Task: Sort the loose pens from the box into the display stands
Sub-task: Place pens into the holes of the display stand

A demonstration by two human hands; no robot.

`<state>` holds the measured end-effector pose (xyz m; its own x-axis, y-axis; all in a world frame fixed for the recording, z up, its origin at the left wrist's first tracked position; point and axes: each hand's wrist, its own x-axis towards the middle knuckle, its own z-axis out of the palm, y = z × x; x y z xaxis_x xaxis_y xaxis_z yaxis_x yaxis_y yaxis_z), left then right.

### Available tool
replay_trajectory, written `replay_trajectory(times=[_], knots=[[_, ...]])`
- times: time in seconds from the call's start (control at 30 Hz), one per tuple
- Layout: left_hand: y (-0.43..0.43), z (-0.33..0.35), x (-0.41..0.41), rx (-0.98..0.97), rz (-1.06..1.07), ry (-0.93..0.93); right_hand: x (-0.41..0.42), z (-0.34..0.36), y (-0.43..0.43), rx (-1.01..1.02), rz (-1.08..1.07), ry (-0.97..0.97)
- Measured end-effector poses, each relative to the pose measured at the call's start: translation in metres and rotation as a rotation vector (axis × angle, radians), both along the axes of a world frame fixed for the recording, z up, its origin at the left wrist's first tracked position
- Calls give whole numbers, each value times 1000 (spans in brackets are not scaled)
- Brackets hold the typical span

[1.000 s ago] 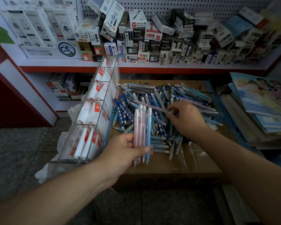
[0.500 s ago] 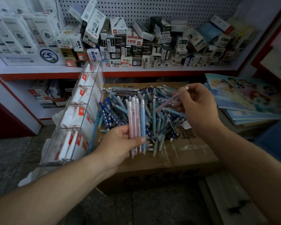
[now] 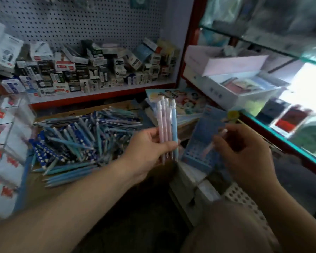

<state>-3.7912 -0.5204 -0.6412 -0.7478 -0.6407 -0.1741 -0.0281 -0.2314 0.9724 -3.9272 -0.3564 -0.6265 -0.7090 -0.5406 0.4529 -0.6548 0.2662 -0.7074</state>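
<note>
Heap of loose pens (image 3: 84, 139) on cardboard box (image 3: 35, 194)

Both forearms show bare along their whole visible length, and the left hand (image 3: 144, 150) and right hand (image 3: 244, 154) are bare too; motion blur hides finer detail of the fingers.

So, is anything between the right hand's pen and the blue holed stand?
Nothing visible does. The right hand holds the pink pen right in front of the blue stand, with no object between them, though the frame is blurred.
</note>
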Motion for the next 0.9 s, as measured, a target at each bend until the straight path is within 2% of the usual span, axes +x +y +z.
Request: replay_trajectory(times=[0.2,0.37,0.53,0.67,0.9], knots=[[91,8,-86,145,-220,39,-21,-8,134,-48,-321,-40],[162,-16,-130,159,-333,-82,-22,-36,201,-53,-489,-176],[190,-37,-153,141,-315,-165,-29,-59,222,-28,-567,-193],[187,-57,-152,38,-318,-235,-46,-72,220,109,-563,-195],[194,-72,-161,32,-351,-281,-83,-84,203,311,-592,-138]])
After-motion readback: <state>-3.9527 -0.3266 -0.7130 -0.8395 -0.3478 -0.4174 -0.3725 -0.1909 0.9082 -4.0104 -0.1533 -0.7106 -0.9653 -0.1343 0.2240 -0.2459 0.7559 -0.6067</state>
